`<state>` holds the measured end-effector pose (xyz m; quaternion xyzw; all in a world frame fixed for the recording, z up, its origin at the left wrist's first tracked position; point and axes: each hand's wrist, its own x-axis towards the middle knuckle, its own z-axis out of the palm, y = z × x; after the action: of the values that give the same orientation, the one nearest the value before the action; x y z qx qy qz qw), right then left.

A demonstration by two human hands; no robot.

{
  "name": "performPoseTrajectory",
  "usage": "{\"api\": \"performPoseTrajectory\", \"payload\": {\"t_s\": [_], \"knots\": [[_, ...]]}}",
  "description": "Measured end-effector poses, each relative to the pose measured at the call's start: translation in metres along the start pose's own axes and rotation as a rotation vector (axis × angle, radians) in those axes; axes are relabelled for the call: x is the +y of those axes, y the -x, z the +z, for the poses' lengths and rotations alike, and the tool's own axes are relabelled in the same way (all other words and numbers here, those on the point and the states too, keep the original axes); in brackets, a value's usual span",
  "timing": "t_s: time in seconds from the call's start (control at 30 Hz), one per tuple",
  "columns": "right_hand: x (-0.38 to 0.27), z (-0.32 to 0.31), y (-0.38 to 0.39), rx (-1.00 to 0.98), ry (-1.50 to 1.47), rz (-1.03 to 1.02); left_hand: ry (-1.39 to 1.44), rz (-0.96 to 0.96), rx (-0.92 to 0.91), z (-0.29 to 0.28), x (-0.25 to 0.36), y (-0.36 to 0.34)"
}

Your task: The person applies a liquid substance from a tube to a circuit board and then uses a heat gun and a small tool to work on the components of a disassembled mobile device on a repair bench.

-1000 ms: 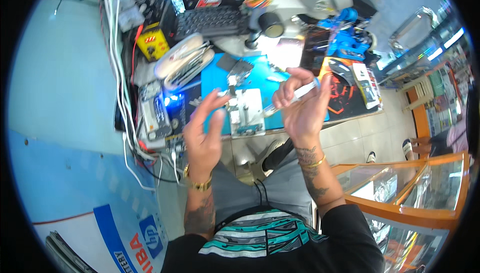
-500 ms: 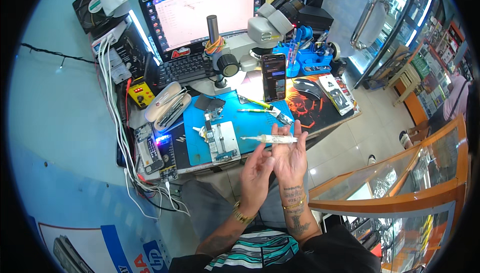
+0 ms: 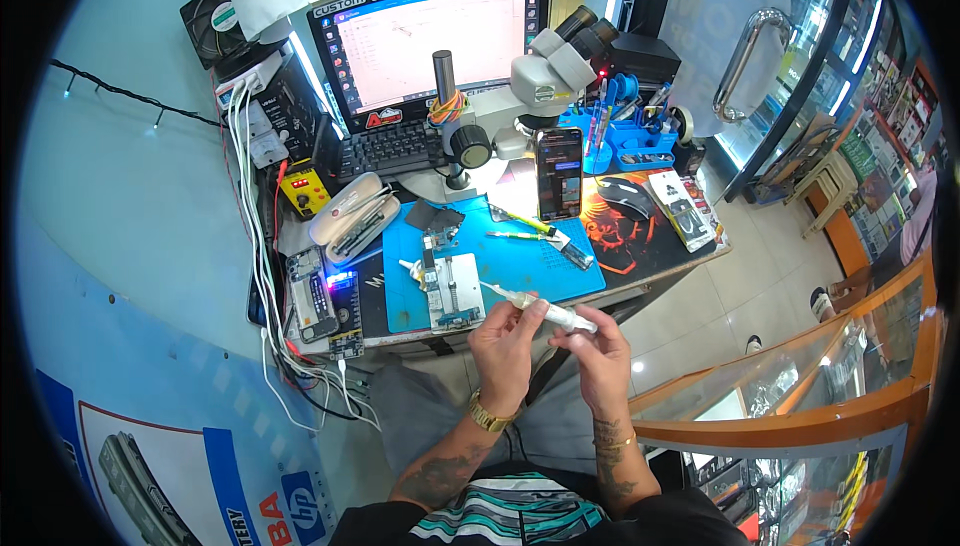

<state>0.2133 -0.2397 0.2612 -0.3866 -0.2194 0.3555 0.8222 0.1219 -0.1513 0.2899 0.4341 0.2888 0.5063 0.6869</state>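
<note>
A translucent syringe with a thin tip is held between my two hands, in front of the desk edge. It slants, its tip toward the upper left over the blue mat. My left hand pinches it around the front part of the barrel. My right hand is closed on the rear end with thumb and fingertips. Past the tip, on the mat, a metal board holder has a small circuit board part clamped in it.
Behind the mat stand a microscope, a keyboard and a monitor. A phone is propped upright near a mouse. Tweezers, a green knife and an open tool case lie around. Cables hang at left; a glass display case stands at right.
The syringe lay across my open right palm; now the right fingers grip its rear end, and the left hand has taken hold of its front. It has come lower and tilted.
</note>
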Motion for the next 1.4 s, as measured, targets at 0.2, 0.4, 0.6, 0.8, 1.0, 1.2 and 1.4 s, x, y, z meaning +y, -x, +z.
{"api": "performPoseTrajectory", "payload": {"t_s": [0.2, 0.4, 0.6, 0.8, 1.0, 1.2, 1.4], "knots": [[-0.03, 0.031, -0.004, -0.184, 0.959, -0.195, 0.036, -0.109, 0.017, -0.017, 0.005, 0.013], [-0.036, 0.047, 0.01, -0.222, 1.244, -0.244, 0.21, -0.375, 0.002, -0.045, -0.009, 0.033], [-0.023, 0.048, 0.017, -0.252, 1.436, -0.426, 0.101, -0.502, -0.186, -0.088, -0.028, 0.065], [-0.01, 0.046, 0.008, -0.286, 1.514, -0.543, 0.047, -0.592, -0.108, -0.128, -0.036, 0.082], [-0.002, 0.047, 0.005, -0.292, 1.551, -0.598, 0.094, -0.56, -0.041, -0.145, -0.04, 0.082], [-0.003, 0.048, 0.005, -0.299, 1.604, -0.647, 0.098, -0.558, -0.046, -0.146, -0.038, 0.08], [-0.011, 0.055, 0.0, -0.366, 1.617, -0.75, 0.107, -0.548, -0.055, -0.146, -0.036, 0.08]]}}
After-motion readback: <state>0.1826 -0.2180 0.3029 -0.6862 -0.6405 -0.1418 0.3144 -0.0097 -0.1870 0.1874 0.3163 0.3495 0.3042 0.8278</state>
